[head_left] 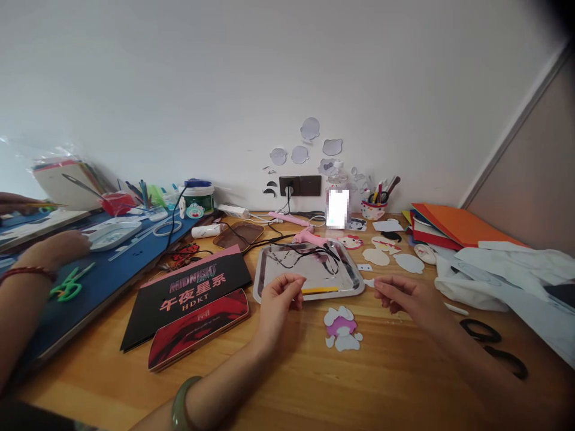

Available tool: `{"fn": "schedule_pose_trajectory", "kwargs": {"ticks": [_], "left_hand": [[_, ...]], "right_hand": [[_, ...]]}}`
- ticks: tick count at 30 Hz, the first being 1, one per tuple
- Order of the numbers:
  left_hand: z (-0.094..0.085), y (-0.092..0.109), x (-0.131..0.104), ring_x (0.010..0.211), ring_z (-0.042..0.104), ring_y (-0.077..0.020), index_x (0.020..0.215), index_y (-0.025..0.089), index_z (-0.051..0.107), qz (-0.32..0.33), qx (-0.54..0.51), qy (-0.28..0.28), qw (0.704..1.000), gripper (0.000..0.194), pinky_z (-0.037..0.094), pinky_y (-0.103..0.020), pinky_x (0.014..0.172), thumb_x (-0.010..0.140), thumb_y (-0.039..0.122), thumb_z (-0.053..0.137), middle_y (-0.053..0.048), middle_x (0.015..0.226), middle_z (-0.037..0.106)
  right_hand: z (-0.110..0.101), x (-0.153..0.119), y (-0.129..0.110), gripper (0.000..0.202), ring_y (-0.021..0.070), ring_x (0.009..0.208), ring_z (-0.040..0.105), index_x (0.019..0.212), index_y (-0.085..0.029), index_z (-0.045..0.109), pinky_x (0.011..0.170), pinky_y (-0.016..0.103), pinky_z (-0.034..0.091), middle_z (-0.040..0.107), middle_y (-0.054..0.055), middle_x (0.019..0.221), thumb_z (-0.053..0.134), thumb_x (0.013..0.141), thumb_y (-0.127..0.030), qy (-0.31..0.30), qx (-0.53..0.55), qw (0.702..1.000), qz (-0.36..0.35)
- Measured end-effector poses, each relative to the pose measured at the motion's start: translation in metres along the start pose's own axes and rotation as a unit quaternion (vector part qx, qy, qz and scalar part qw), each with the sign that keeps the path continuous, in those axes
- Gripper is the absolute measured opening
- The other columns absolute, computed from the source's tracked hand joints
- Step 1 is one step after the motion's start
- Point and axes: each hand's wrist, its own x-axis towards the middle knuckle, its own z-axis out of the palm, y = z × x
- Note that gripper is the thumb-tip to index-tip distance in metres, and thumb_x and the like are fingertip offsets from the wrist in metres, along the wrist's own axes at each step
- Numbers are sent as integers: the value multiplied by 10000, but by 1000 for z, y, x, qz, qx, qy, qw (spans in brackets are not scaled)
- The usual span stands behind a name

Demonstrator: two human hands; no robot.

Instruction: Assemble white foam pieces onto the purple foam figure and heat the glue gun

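Note:
My left hand (284, 293) is closed in a pinch at the front edge of a metal tray (260, 284). Anything between its fingertips is too small to make out. Just right of it, a yellow stick (320, 290) lies along the tray's near side. To the tray's right, my right hand (406, 293) pinches a small white cut-out piece (369, 282) between thumb and finger. Between and below both hands, a purple and white paper figure (342, 329) lies flat on the wooden table. Inside the tray rest a dark cable and part of a pink glue gun (309, 236).
Another person's hand (58, 248) works at the blue mat on the left, near green scissors (67, 287). A black folder (188, 293) and red box (200, 329) lie left of me. Pale cut-outs (376, 257), orange sheets (462, 224) and black loops (480, 330) are rightward.

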Motion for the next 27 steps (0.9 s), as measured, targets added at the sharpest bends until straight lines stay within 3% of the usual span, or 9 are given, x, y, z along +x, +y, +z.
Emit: {"fn": "schedule_pose_trajectory", "kwargs": {"ticks": [27], "left_hand": [[0,0,0,443,392,-65,704,135,606,5,7,10,1000,217,295,-185,455,642,334,667,28,499,480]], "right_hand": [[0,3,7,331,126,536,518,772,-189,641,523,259,440,596,9,616,583,686,-503,9,-21,1000,13]]}}
